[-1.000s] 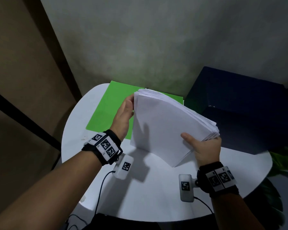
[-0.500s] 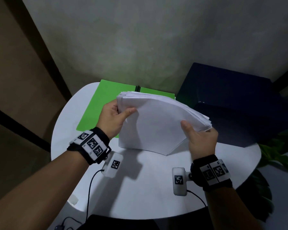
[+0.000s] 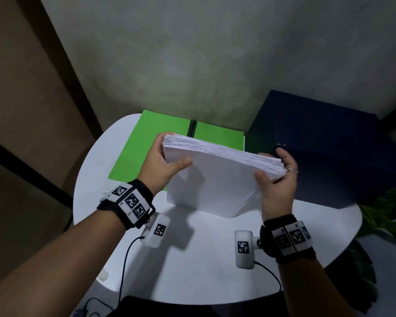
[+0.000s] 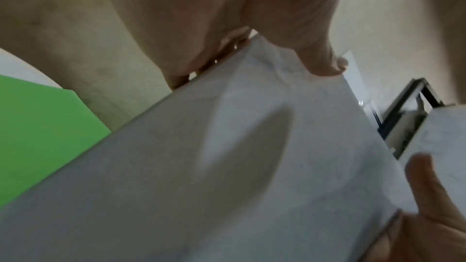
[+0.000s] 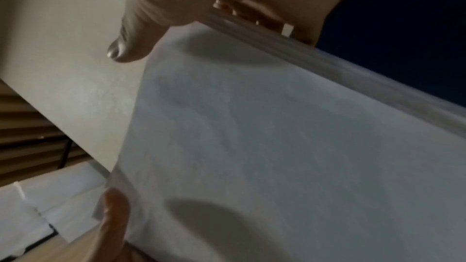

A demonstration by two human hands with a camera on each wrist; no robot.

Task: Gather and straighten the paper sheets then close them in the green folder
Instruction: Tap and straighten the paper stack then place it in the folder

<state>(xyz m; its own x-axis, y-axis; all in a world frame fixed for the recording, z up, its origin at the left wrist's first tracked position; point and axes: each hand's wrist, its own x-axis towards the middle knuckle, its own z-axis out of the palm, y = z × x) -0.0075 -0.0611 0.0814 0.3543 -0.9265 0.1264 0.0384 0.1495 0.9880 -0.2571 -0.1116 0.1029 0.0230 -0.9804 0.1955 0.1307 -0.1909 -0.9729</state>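
A thick stack of white paper sheets (image 3: 213,177) stands on its lower edge on the round white table (image 3: 192,259), tilted, its top edge uneven. My left hand (image 3: 162,165) grips the stack's left side, thumb on the near face. My right hand (image 3: 277,177) grips the right side, thumb in front, fingers behind. The green folder (image 3: 142,147) lies open flat behind the stack, its dark spine (image 3: 191,129) showing. In the left wrist view the paper (image 4: 227,166) fills the frame beside the folder (image 4: 37,132). The right wrist view shows the paper (image 5: 290,146) and its edge.
A dark navy box (image 3: 329,145) stands at the table's right rear, close to my right hand. Green plant leaves (image 3: 380,216) sit past the right rim. Cables from the wrist cameras trail over the table's near edge. A grey wall rises behind.
The stack has turned from a steep slant to nearly level along its top. My left thumb has moved onto the near face, and my right hand has shifted up the right side.
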